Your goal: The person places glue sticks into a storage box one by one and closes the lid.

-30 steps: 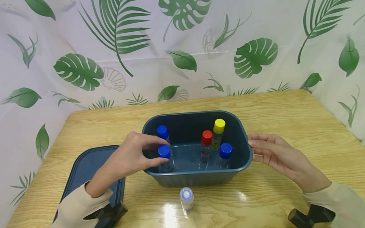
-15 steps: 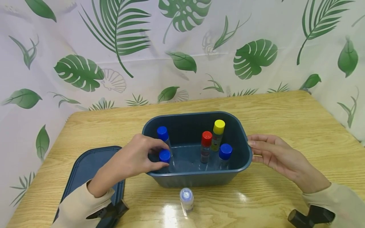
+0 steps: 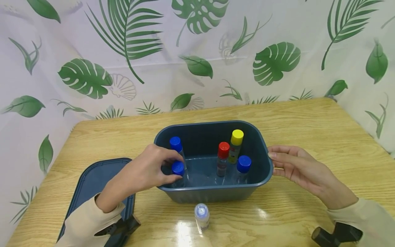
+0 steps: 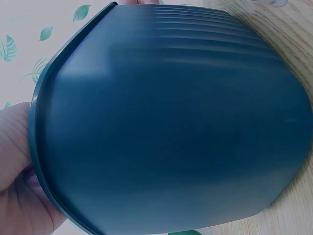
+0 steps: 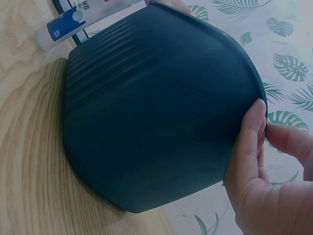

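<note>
Blue-capped bottle (image 3: 178,168): inside the tub (image 3: 210,196), near left corner.
Left hand (image 3: 143,169): my thumb and finger pinch its top.
Right hand (image 3: 299,169): thumb and fingers hold the tub's right rim.
Setting down: likely my step; next, I judge, calls for loosening that pinch.

PLACE: screened-off work spot, kind of room unclear | wood-grain table (image 3: 311,133) | creased leaf-print sheet (image 3: 154,94) behind and at sides

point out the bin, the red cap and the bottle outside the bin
Bin (image 5: 166,110), right wrist view, outer wall
Red cap (image 3: 223,150), head view, middle
Bottle outside the bin (image 3: 202,220), head view, body
</note>
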Demonstrator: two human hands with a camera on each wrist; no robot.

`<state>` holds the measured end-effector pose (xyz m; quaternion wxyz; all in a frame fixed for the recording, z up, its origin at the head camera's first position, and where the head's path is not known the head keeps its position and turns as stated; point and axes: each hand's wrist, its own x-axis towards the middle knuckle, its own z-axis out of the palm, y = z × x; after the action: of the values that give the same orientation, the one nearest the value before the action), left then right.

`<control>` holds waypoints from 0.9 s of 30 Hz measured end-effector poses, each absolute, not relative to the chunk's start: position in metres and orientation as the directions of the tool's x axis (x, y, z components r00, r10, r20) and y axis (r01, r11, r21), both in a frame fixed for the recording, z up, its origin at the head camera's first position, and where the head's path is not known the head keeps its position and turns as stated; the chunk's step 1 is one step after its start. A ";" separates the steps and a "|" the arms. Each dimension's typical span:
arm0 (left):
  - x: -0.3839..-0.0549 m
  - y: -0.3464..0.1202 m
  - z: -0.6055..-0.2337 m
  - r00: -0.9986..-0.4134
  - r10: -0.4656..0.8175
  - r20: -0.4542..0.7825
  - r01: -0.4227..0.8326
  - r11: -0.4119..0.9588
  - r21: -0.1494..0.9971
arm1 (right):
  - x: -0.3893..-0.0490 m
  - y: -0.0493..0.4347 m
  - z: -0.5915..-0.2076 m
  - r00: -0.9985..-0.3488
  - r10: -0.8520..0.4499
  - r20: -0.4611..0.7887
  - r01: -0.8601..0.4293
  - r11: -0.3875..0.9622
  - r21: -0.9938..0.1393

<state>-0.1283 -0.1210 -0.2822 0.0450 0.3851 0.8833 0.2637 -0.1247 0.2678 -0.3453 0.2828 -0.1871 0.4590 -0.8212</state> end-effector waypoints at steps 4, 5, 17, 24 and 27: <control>-0.128 -0.121 -0.282 -0.705 0.700 0.110 0.646 0.572 0.506 | -0.125 0.268 -0.346 -0.767 -0.639 0.051 0.295 -0.422 -0.857; -0.128 -0.121 -0.282 -0.705 0.700 0.109 0.645 0.570 0.509 | -0.125 0.268 -0.346 -0.767 -0.640 0.052 0.295 -0.423 -0.856; -0.128 -0.120 -0.278 -0.711 0.700 0.070 0.637 0.598 0.486 | -0.125 0.268 -0.345 -0.772 -0.634 0.047 0.290 -0.417 -0.861; -0.126 -0.120 -0.276 -0.750 0.660 0.045 0.595 0.644 0.482 | -0.125 0.268 -0.346 -0.769 -0.638 0.051 0.291 -0.420 -0.860; -0.126 -0.121 -0.276 -0.752 0.656 0.056 0.599 0.645 0.474 | -0.125 0.268 -0.346 -0.770 -0.637 0.050 0.291 -0.420 -0.859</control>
<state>-0.1263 -0.1210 -0.2763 0.0605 0.3466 0.9050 0.2390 -0.1246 0.2678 -0.3459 0.2825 -0.1882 0.4585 -0.8214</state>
